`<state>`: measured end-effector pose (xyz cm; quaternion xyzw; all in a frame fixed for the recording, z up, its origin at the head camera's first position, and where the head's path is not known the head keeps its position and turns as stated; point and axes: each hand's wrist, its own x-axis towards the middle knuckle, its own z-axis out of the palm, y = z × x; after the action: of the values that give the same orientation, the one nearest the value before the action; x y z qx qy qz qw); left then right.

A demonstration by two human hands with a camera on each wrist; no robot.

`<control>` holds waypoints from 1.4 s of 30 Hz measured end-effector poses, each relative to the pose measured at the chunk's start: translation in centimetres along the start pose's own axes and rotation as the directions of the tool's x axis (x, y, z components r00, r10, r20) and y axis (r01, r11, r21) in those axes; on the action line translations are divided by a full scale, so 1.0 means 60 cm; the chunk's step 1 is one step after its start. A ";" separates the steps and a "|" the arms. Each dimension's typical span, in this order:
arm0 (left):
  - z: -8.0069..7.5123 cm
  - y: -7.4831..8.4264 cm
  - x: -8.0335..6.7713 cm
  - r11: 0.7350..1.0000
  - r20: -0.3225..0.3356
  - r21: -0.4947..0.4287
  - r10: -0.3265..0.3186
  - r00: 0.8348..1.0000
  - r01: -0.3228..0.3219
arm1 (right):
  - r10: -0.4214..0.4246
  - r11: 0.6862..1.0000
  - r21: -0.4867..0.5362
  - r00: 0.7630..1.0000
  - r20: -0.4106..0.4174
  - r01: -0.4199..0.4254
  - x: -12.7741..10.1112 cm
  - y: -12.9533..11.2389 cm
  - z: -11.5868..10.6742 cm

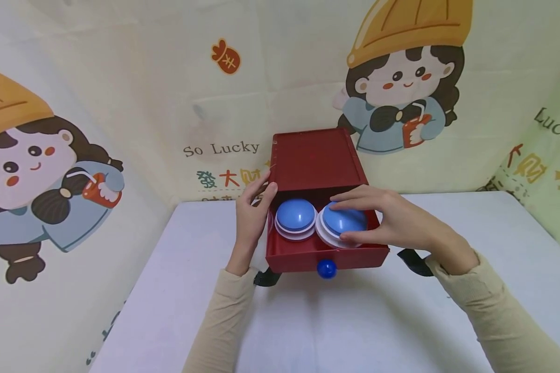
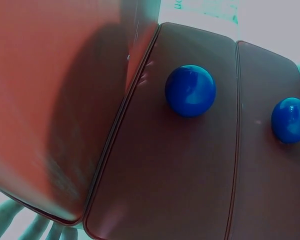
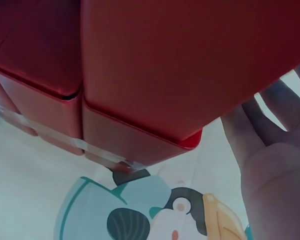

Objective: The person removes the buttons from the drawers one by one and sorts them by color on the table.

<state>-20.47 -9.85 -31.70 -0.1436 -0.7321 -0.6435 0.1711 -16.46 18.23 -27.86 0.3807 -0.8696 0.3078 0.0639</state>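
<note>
Two round blue plastic domes sit side by side in the open top drawer of a small red box (image 1: 315, 160) on the white table (image 1: 354, 321). The right hand (image 1: 382, 220) curls its fingers and thumb round the right blue dome (image 1: 343, 220), covering part of it. The left blue dome (image 1: 295, 215) sits just beside it, untouched. The left hand (image 1: 254, 212) lies with straight fingers against the box's left side. A small blue ball knob (image 1: 326, 268) sticks out under the drawer front. Both wrist views show mostly blurry red box.
</note>
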 end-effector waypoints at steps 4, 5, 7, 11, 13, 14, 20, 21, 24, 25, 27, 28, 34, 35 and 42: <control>-0.001 0.001 0.000 1.000 -0.004 0.000 0.004 1.000 -0.004 | -0.021 1.000 0.008 0.999 -0.041 0.021 -0.002 -0.005 -0.006; -0.001 0.001 0.000 1.000 -0.004 0.000 0.004 1.000 -0.004 | -0.027 1.000 0.003 0.998 -0.048 0.027 -0.003 -0.007 -0.008; -0.001 0.001 0.001 1.000 0.000 0.004 0.002 1.000 -0.002 | -0.038 0.999 -0.006 0.997 -0.066 0.037 -0.004 -0.010 -0.011; -0.003 0.001 0.001 1.000 0.004 0.010 0.000 1.000 0.000 | -0.064 0.998 -0.035 0.993 -0.103 0.060 -0.006 -0.014 -0.017; -0.005 0.001 0.000 1.000 -0.001 0.010 -0.004 1.000 0.004 | -0.066 0.997 -0.039 0.991 -0.114 0.062 -0.007 -0.014 -0.018; -0.005 0.001 0.000 1.000 -0.004 0.009 -0.007 1.000 0.007 | -0.063 0.998 -0.039 0.991 -0.118 0.059 -0.008 -0.013 -0.019; -0.005 0.002 -0.001 1.000 -0.003 0.013 -0.019 1.000 0.019 | -0.081 0.996 -0.062 0.984 -0.159 0.072 -0.019 -0.014 -0.025; -0.005 0.002 -0.001 1.000 -0.002 0.017 -0.020 1.000 0.020 | -0.096 0.994 -0.071 0.981 -0.171 0.085 -0.021 -0.014 -0.027; -0.004 0.003 -0.001 0.999 -0.004 0.024 -0.021 1.000 0.022 | -0.140 0.988 -0.091 0.970 -0.200 0.124 -0.026 -0.014 -0.034; -0.003 0.003 0.000 0.999 -0.005 0.026 -0.019 1.000 0.019 | -0.146 0.987 -0.094 0.968 -0.205 0.129 -0.027 -0.014 -0.036; -0.003 0.001 0.001 1.000 -0.007 0.021 -0.018 1.000 0.018 | -0.148 0.987 -0.094 0.966 -0.211 0.131 -0.031 -0.013 -0.039; -0.003 -0.001 0.001 1.000 -0.007 0.015 -0.017 1.000 0.017 | -0.145 0.987 -0.094 0.966 -0.213 0.128 -0.032 -0.012 -0.041; -0.001 -0.047 0.010 1.000 -0.013 0.000 0.020 1.000 -0.020 | -0.107 0.990 -0.109 0.967 -0.230 0.084 -0.046 -0.007 -0.050; -0.001 -0.055 0.012 1.000 -0.015 0.003 0.026 1.000 -0.026 | -0.101 0.991 -0.112 0.967 -0.234 0.076 -0.048 -0.006 -0.051; -0.004 -0.061 0.015 1.000 -0.022 -0.005 0.022 1.000 -0.022 | -0.096 0.993 -0.095 0.958 -0.270 0.072 -0.064 0.009 -0.052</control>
<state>-22.83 -10.55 -34.57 -0.1447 -0.7270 -0.6450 0.1858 -14.54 22.72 -26.92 0.3679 -0.8477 0.3175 0.2127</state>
